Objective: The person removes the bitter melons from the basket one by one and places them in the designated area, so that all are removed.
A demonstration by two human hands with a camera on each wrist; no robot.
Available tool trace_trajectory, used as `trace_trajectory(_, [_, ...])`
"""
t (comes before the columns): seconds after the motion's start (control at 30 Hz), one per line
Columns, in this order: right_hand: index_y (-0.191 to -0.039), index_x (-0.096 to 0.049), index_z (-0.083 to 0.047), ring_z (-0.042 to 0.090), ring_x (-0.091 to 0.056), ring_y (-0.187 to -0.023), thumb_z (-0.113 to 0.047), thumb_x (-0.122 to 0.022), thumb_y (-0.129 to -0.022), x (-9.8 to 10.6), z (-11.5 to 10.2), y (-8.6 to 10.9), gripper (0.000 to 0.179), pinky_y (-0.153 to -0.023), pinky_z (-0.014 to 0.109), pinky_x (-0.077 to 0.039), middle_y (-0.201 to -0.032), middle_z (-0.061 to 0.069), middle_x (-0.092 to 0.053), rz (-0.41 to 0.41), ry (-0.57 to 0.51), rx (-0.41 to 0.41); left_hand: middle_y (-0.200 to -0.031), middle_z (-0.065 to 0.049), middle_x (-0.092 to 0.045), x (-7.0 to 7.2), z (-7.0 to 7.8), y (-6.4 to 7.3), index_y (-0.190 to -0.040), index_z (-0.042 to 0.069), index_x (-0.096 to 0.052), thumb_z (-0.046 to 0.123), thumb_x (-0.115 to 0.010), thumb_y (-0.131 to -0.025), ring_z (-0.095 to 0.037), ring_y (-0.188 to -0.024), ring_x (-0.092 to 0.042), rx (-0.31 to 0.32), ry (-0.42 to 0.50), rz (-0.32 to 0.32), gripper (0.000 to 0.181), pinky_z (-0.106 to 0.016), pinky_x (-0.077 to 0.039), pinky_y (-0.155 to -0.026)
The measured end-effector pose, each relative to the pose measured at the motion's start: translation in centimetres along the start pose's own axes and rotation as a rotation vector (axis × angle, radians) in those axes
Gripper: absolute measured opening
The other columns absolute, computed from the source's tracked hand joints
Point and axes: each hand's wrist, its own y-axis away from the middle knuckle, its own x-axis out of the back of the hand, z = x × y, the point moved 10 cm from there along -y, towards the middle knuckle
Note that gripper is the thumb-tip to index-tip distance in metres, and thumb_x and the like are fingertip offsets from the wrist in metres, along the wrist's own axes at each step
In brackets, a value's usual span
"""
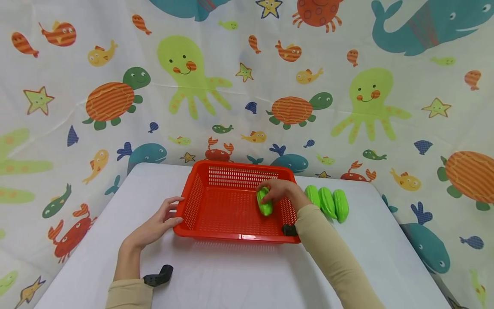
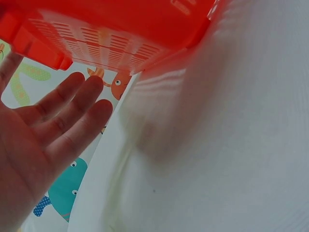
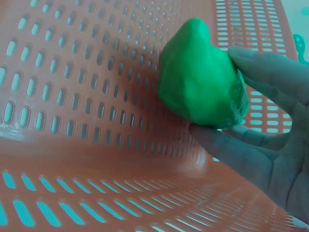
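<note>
A red plastic basket with slotted walls stands on the white table. Inside its right part, my right hand holds a bright green, oblong, lumpy fruit-like piece. The right wrist view shows this green piece pinched between thumb and fingers, close over the slotted basket floor; whether it touches the floor I cannot tell. At the basket's left side is my left hand, its fingertips at the rim. In the left wrist view the left hand has its fingers stretched out beside the basket wall.
Three similar green pieces lie side by side on the table, right of the basket. Behind the table hangs a cloth printed with sea animals. A black wrist-camera mount is on the left wrist, above the white tabletop.
</note>
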Motion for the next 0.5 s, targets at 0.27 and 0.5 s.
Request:
trace_trajectory(0.27, [-0.134, -0.06, -0.019, 0.03, -0.043, -0.119, -0.021, -0.075, -0.086, 1.1, -0.6, 1.2, 0.051, -0.089, 0.039, -0.053, -0.13, 0.01, -0.048, 0.009, -0.026, 0.019, -0.15, -0.018, -0.027, 0.2, 0.0, 0.0, -0.149, 0.029, -0.021, 0.034, -0.062, -0.095, -0.042, -0.131, -0.039, 0.004, -0.009, -0.004, 0.068, -0.056, -0.047, -0.096])
trace_trajectory(0.5, [-0.132, -0.061, -0.019, 0.029, -0.05, -0.114, -0.018, -0.074, -0.087, 2.7, -1.0, 2.4, 0.046, -0.091, 0.042, -0.053, -0.133, 0.013, -0.046, 0.073, -0.121, 0.063, -0.15, -0.017, -0.027, 0.3, 0.0, -0.2, -0.149, 0.029, -0.022, 0.035, -0.063, -0.094, -0.042, -0.13, -0.04, 0.001, -0.016, -0.002, 0.07, -0.055, -0.048, -0.095])
